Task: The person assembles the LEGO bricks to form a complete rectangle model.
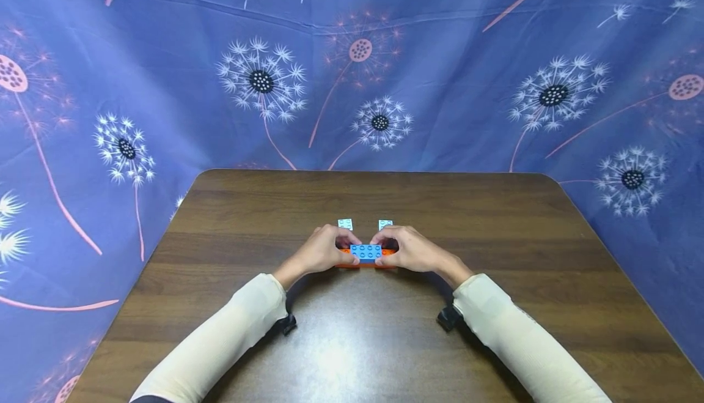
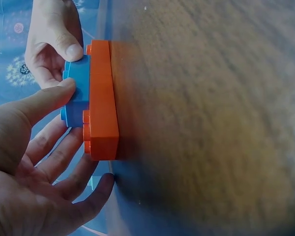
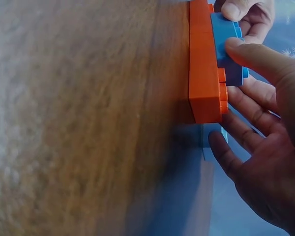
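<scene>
A blue toy building brick [image 1: 365, 251] sits across the middle of a longer orange base [image 2: 103, 108], which lies on the table. A faint seam in the base suggests two orange bricks end to end. My left hand [image 1: 320, 250] pinches the blue brick's left end, its thumb [image 2: 66, 86] on the near face and fingers behind. At the opposite end my right hand [image 1: 416, 250] pinches it the same way, with the thumb [image 3: 236, 46] in front. Orange studs show at both ends. Whether the blue brick is fully pressed down is hard to tell.
Two pale blue bricks [image 1: 344, 224] [image 1: 385, 224] stand behind the hands, one on each side. The brown wooden table [image 1: 495, 219] reaches back to a blue dandelion-patterned cloth [image 1: 451, 85]. Dark wrist devices [image 1: 448, 317] hang under both sleeves.
</scene>
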Demonstrator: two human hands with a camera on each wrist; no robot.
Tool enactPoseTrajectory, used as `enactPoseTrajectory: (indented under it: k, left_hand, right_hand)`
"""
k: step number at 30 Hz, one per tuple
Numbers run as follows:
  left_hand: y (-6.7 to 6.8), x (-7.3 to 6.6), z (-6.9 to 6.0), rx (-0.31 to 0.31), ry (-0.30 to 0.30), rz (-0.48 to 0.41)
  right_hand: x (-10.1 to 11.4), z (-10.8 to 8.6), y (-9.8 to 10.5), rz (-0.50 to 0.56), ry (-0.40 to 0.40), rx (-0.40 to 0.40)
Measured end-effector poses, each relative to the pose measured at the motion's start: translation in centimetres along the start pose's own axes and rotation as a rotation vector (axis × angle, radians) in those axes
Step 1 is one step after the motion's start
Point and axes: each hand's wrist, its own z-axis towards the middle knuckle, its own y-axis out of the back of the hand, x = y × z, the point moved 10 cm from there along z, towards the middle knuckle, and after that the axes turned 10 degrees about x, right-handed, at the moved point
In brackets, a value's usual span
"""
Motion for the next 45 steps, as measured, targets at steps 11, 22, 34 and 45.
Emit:
enactPoseTrajectory:
  k: [11, 22, 34, 45]
  left_hand:
    - [-0.3, -0.1, -0.2, 0.032, -0.024, 0.007]
    - [-0.3, 0.1, -0.3, 0.036, -0.029, -0.008]
    - [-0.1, -0.2, -0.4, 0.030, -0.013, -0.016]
    - [-0.4, 0.3, -0.1, 0.030, 0.003, -0.009]
  right_hand:
    - [-0.8, -0.3, -0.4, 0.013, -0.027, -0.025]
    - [-0.5, -0.6, 2.1, 0.100, 0.006, 0.012]
    - [-4.1, -0.2, 5.7, 0.206, -0.074, -0.099]
    - [-7.4, 0.8, 4.9, 0.205, -0.140, -0.091]
